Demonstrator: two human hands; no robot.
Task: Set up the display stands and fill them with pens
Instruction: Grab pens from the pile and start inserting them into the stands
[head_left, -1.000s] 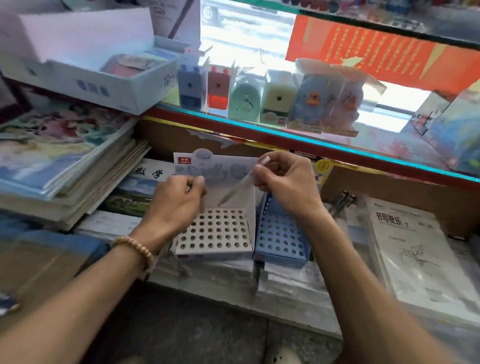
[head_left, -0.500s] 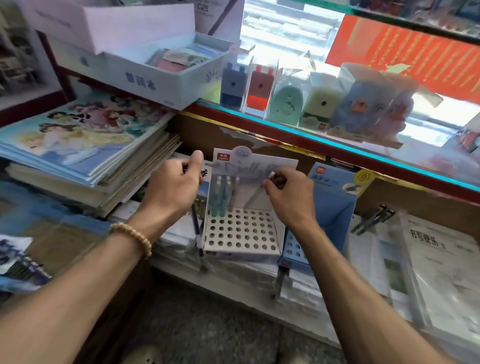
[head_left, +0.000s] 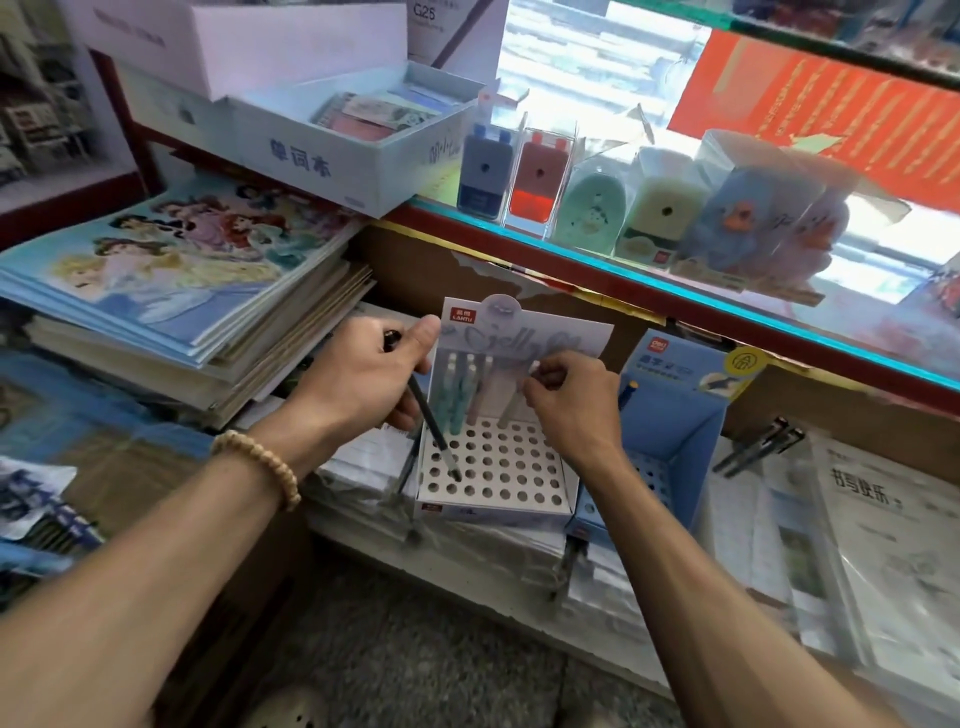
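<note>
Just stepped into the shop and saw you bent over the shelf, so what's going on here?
A person is filling a white cardboard pen stand with a grid of round holes. The left hand grips a dark slim pen, its tip at a front-left hole. The right hand pinches a pale pen near the back row, beside a few mint-green pens already standing. A blue cardboard stand waits to the right.

From my remote feed I saw two bare forearms with no sleeves reaching into view. The left hand (head_left: 363, 374) carried no ring that I could make out, and its wrist wore a single-strand bracelet of small round pale wooden beads (head_left: 260, 465), snug against the arm. The right hand (head_left: 574, 408) and its wrist were unadorned, without watch or band.
</note>
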